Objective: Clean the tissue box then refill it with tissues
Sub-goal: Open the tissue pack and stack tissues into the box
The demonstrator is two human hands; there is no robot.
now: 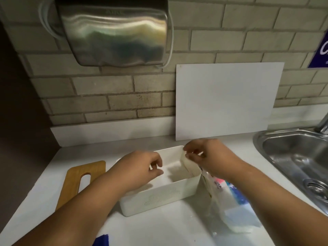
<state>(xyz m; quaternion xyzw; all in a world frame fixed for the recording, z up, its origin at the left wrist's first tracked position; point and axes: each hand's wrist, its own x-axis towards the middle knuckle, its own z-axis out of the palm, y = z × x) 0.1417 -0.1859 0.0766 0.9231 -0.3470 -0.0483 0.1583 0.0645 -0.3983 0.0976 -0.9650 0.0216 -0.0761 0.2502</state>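
The white plastic tissue box [159, 197] stands open on the white counter, just below the middle of the view. White tissues [177, 174] lie inside it, and one sheet [186, 165] rises along the right inner wall. My left hand [142, 167] reaches into the box's left side, its fingertips pinched on a bit of white tissue. At the far right corner my right hand [209, 155] pinches the top edge of the raised sheet. The box's wooden lid [83, 178], with a long slot, lies flat to the left.
An opened plastic tissue pack [230, 201] lies right of the box. A steel sink [292, 157] and faucet [323, 125] are at the right. A white board [227, 100] leans on the brick wall; a steel hand dryer [115, 31] hangs above. Something blue [103, 240] shows at the bottom edge.
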